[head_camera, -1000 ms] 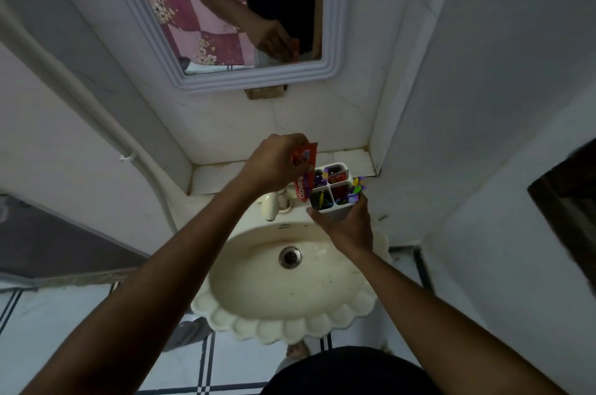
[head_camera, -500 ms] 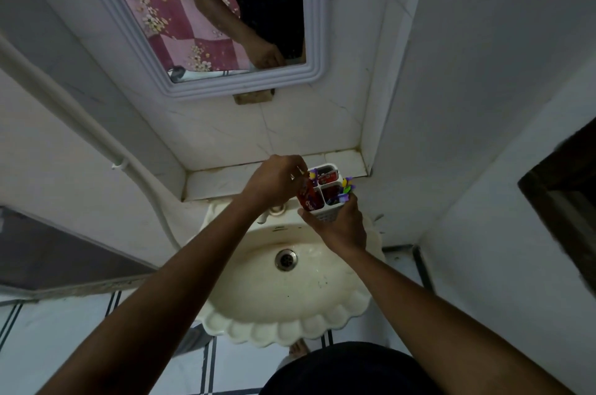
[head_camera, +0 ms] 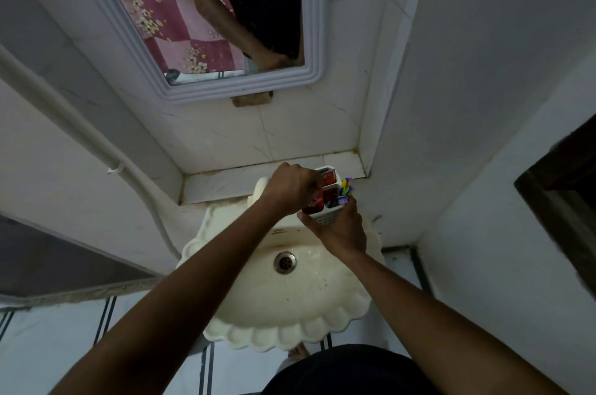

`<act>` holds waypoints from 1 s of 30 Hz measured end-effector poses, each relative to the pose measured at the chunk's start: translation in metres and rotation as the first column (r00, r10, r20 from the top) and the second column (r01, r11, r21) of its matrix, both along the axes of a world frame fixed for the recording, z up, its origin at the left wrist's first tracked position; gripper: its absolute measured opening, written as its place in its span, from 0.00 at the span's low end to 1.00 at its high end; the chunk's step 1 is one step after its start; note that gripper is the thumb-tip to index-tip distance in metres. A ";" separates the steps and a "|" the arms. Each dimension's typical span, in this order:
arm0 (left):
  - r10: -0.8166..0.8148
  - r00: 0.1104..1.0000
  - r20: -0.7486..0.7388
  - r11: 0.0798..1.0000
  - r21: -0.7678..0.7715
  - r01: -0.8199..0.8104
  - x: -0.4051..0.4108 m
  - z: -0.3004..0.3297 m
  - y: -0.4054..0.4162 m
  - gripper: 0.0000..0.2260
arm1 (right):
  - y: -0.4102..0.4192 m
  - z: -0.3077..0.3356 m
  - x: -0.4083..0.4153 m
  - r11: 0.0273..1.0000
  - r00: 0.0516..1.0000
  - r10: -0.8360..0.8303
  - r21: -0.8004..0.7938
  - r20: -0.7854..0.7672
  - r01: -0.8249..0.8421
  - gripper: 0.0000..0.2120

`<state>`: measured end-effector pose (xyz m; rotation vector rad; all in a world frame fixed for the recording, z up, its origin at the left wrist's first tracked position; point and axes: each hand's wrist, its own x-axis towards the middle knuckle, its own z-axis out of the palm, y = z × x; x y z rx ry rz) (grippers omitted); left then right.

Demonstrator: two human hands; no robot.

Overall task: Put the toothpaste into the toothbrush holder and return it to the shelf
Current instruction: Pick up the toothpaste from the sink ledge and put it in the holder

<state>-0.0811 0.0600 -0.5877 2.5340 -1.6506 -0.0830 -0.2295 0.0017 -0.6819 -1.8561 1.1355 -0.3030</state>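
A white slotted toothbrush holder (head_camera: 329,217) hangs above the back of the sink, with my right hand (head_camera: 342,230) gripping it from below. Colourful toothbrush handles (head_camera: 345,191) stick out of its right compartment. The red toothpaste tube (head_camera: 314,205) stands in the holder's left compartment, only its lower part showing. My left hand (head_camera: 290,188) is closed over the tube's top and hides most of it. The tiled shelf (head_camera: 225,183) runs along the wall just behind the holder.
A cream scalloped sink (head_camera: 290,291) with a metal drain (head_camera: 284,262) lies under my hands. A white tap (head_camera: 258,193) stands at its back. A framed mirror (head_camera: 206,23) hangs above, and a white pipe (head_camera: 80,123) runs down the left wall.
My left hand has pushed the red tube down from above the holder into its left compartment. Both hands and the holder have shifted slightly toward the shelf.
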 end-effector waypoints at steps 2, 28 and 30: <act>0.011 1.000 0.014 1.000 0.028 -0.012 0.006 -0.002 -0.001 0.08 | 0.000 0.001 0.001 1.000 1.000 -0.002 0.004 -0.001 0.002 0.63; 0.166 0.978 -0.127 0.965 -0.181 -0.187 0.030 0.000 0.050 0.10 | 0.015 -0.009 0.016 0.996 0.997 -0.078 0.039 0.028 0.077 0.76; 0.155 0.975 -0.159 0.953 -0.235 -0.190 0.028 -0.003 0.054 0.10 | 0.017 -0.011 0.020 0.994 0.992 -0.113 0.017 0.058 0.113 0.73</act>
